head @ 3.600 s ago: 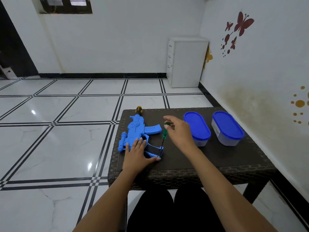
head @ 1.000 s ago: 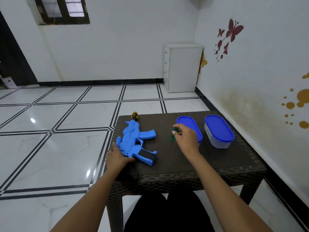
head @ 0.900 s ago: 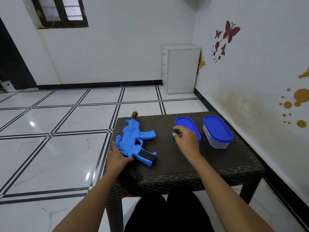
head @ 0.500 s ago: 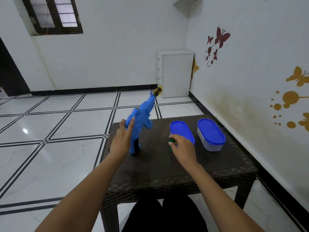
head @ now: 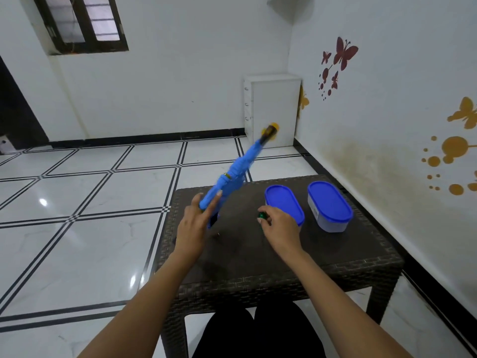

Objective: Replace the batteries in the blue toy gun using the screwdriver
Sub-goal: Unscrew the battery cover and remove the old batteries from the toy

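The left hand (head: 192, 226) grips the blue plastic toy gun (head: 233, 174) tilted toward one o'clock, apparently tipping out batteries, while the right hand (head: 280, 227) pinches the green-handled screwdriver (head: 262, 216); next, likely fresh cells.

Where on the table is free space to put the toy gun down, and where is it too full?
The near strip of the table, between both hands and the front edge, is bare. So is the right front corner, below the two boxes. The far middle is crowded: gun in the left hand, right hand on the screwdriver.
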Demonstrator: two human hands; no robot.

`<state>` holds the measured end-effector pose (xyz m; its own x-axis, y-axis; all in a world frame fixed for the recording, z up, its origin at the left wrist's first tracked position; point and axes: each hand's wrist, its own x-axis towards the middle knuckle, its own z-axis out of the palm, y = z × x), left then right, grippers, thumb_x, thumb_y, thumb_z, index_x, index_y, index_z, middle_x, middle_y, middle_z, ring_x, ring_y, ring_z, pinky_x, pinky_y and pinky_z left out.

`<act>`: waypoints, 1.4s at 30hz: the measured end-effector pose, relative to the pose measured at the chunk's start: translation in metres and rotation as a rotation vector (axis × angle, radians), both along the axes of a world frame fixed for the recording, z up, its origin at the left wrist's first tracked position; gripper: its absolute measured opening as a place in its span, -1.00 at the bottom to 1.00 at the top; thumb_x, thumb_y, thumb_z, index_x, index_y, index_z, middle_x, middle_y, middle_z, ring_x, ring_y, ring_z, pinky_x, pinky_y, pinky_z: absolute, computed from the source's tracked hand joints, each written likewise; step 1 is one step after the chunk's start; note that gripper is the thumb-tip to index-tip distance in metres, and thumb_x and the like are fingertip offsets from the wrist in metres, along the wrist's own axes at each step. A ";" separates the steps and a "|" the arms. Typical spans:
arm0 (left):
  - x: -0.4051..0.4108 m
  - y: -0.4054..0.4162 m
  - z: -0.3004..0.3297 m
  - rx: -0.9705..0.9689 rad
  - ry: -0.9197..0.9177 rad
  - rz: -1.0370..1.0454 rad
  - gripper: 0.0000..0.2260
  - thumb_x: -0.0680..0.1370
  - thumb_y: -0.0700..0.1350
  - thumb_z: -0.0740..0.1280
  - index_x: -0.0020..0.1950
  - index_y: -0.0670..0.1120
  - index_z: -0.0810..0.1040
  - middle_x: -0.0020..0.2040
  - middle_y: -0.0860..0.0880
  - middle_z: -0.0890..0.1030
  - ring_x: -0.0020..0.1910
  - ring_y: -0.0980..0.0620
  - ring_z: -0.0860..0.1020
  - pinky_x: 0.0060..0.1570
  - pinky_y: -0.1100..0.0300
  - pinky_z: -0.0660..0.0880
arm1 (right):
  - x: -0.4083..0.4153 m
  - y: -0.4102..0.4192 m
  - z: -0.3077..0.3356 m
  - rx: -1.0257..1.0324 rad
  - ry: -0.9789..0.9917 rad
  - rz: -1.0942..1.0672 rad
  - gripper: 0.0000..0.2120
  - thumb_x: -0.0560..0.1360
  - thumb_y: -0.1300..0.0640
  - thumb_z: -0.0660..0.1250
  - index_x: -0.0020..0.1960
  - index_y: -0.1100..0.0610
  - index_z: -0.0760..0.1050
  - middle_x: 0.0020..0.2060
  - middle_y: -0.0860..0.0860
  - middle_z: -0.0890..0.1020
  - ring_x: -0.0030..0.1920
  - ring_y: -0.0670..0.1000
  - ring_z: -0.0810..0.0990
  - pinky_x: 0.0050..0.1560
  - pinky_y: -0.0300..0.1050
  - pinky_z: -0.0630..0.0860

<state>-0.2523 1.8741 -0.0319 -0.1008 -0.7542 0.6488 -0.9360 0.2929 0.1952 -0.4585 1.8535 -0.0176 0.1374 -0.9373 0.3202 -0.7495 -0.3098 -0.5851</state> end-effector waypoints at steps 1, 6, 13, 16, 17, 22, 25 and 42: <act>0.002 0.001 0.001 0.008 0.143 0.020 -0.30 0.46 -0.24 0.25 0.52 0.13 0.06 0.26 -0.24 0.32 -0.04 -0.22 0.49 -0.22 0.03 0.54 | 0.003 -0.001 0.001 -0.001 -0.039 -0.020 -0.74 0.54 0.14 0.29 0.22 0.13 0.50 0.07 0.05 0.63 0.05 0.04 0.59 0.04 -0.09 0.53; 0.021 -0.002 -0.001 0.171 0.924 0.260 -0.34 0.51 -0.35 0.27 0.42 0.23 0.16 0.02 0.07 0.27 -0.16 0.11 0.35 -0.31 0.49 0.33 | 0.015 -0.008 -0.003 0.002 -0.111 -0.100 -0.86 0.51 0.21 0.31 0.06 0.21 0.46 -0.09 0.12 0.62 -0.09 0.09 0.60 -0.10 -0.01 0.55; 0.055 0.017 -0.021 0.376 1.478 0.391 -0.05 0.36 -0.53 0.35 0.53 0.12 0.03 0.43 -0.16 0.28 0.24 -0.20 0.45 -0.01 0.01 0.49 | 0.021 -0.011 -0.054 0.075 0.074 -0.134 -0.92 0.54 0.24 0.25 -0.04 0.24 0.35 -0.13 0.15 0.52 -0.17 0.08 0.51 -0.26 -0.15 0.33; 0.060 0.024 -0.028 0.434 1.548 0.306 -0.04 0.35 -0.55 0.35 0.53 0.12 0.04 0.42 -0.15 0.32 0.11 -0.15 0.49 -0.18 0.05 0.52 | 0.023 -0.011 -0.067 0.142 0.109 -0.166 -0.87 0.52 0.23 0.26 -0.05 0.17 0.29 -0.07 0.13 0.53 -0.08 0.12 0.55 -0.24 -0.11 0.38; 0.060 0.025 -0.029 0.464 1.544 0.281 -0.05 0.35 -0.54 0.35 0.54 0.11 0.03 0.42 -0.14 0.32 0.07 -0.11 0.49 -0.25 0.09 0.50 | 0.024 -0.011 -0.069 0.142 0.135 -0.173 -0.86 0.51 0.24 0.27 -0.03 0.15 0.30 -0.06 0.11 0.53 -0.05 0.10 0.55 -0.20 -0.12 0.39; 0.059 0.025 -0.035 0.585 1.513 0.198 -0.07 0.36 -0.53 0.36 0.54 0.07 0.02 0.42 -0.13 0.33 0.09 -0.12 0.48 -0.30 0.14 0.48 | 0.051 -0.021 -0.066 0.115 0.034 -0.040 -0.85 0.50 0.22 0.32 0.06 0.17 0.53 0.04 0.07 0.55 0.08 0.05 0.53 0.10 -0.09 0.47; 0.067 0.026 -0.040 0.637 1.453 0.190 -0.08 0.37 -0.50 0.37 0.55 0.05 0.01 0.43 -0.16 0.32 0.13 -0.17 0.49 -0.27 0.13 0.49 | 0.076 -0.033 -0.064 0.314 0.015 0.095 -0.85 0.46 0.24 0.35 0.03 0.18 0.58 0.02 0.10 0.60 0.04 0.08 0.59 0.11 -0.08 0.49; 0.061 0.017 -0.047 0.702 1.222 0.255 0.00 0.21 -0.27 0.52 0.53 -0.02 0.06 0.40 -0.17 0.33 0.25 -0.18 0.44 0.12 -0.10 0.52 | 0.083 -0.080 -0.064 0.294 0.362 0.004 -0.85 0.57 0.23 0.19 0.10 0.23 0.46 0.13 0.16 0.51 0.09 0.16 0.55 0.03 -0.03 0.47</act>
<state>-0.1916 1.8915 -0.0788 0.4233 -0.8616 -0.2801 -0.0892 -0.3472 0.9335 -0.3754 1.7731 -0.0816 0.1955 -0.9803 -0.0282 -0.9207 -0.1735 -0.3495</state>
